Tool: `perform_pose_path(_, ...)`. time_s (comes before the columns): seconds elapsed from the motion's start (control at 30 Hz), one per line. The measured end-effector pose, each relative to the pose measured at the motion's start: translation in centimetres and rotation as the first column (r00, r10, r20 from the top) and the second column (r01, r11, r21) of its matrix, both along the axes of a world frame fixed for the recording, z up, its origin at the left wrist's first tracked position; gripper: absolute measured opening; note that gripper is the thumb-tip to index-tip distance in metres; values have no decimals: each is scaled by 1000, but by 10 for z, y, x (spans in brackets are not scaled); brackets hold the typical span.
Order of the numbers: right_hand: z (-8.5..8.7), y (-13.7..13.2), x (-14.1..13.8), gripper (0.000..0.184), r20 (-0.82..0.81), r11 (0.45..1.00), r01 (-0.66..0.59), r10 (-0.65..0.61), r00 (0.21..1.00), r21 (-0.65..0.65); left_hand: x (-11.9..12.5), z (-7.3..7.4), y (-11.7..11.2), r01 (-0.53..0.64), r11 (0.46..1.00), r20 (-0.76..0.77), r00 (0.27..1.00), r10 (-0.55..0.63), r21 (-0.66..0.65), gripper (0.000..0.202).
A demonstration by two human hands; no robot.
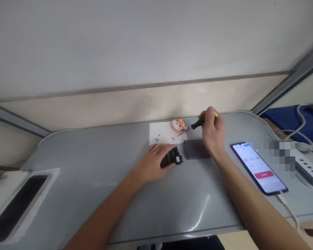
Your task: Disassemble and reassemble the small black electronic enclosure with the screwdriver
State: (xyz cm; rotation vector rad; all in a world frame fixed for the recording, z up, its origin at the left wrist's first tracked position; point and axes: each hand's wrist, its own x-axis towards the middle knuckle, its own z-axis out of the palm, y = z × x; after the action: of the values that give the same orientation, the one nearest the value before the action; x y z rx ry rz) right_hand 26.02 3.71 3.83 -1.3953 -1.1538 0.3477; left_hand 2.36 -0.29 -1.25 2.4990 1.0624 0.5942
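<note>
My left hand (156,163) is closed around a small black device with a green circuit board (169,158), held low over the grey table. A black screwdriver (197,123) with a yellow end is gripped in my right hand (213,130). Its thin shaft points left and down to a white sheet (156,129), near several tiny dark screws (173,138). On that sheet's right side sits an orange and white animal-faced item (178,125). Below my right hand lies a dark grey flat box (195,150), partly hidden by the wrist.
A lit phone (259,168) showing a timer lies at the right, with a white cable (288,206) plugged in. Beyond it is a white power strip (309,170). At the far left a dark phone (18,208) rests on papers. A wall (135,104) stands behind the table.
</note>
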Motion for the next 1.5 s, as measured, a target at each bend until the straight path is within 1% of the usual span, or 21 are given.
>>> perform_pose_path(0.1,-15,1,-2,54,55,1000,21,-20,998,-23,-1,-1,0,4,1000,-8,1000,-4,-19,54)
perform_pose_path(0.2,-23,0,1,51,55,999,1,1,998,-33,-2,-2,-1,-2,1000,-11,1000,2,-13,52)
perform_pose_path(0.4,-30,2,5,51,55,994,-11,17,998,-112,-1,-2,0,-1,1000,9,1000,1,-16,51)
perform_pose_path(0.5,-33,3,4,50,21,993,-38,40,999,-111,-1,-1,0,0,1000,10,1000,0,-14,49)
perform_pose_path(0.6,-34,3,2,50,25,990,-71,74,997,-124,-2,-2,0,13,1000,24,1000,-13,-3,49)
perform_pose_path(0.83,-32,1,0,52,29,987,-65,70,997,-150,-2,-3,0,7,1000,8,1000,-7,-15,50)
perform_pose_path(0.97,-30,0,3,51,13,988,-38,40,999,-151,-2,-3,0,14,999,4,1000,-14,-28,52)
perform_pose_path(1.07,-30,0,6,53,-11,993,-9,8,1000,-115,-2,-3,0,11,999,-1,1000,-11,-33,52)
perform_pose_path(1.2,-29,1,8,53,-75,998,14,-18,997,-54,-1,-4,0,3,1000,16,1000,-2,-10,47)
perform_pose_path(1.3,-25,-2,7,52,-116,1000,4,-6,993,-19,0,-1,0,2,1000,30,1000,-2,-17,47)
perform_pose_path(1.4,-18,-8,1,52,-145,1000,-24,24,989,0,0,3,-2,-11,999,64,998,13,-37,47)
perform_pose_path(1.5,-10,-16,-8,53,-173,997,-76,72,982,-14,1,6,-3,-101,995,147,984,99,3,34)
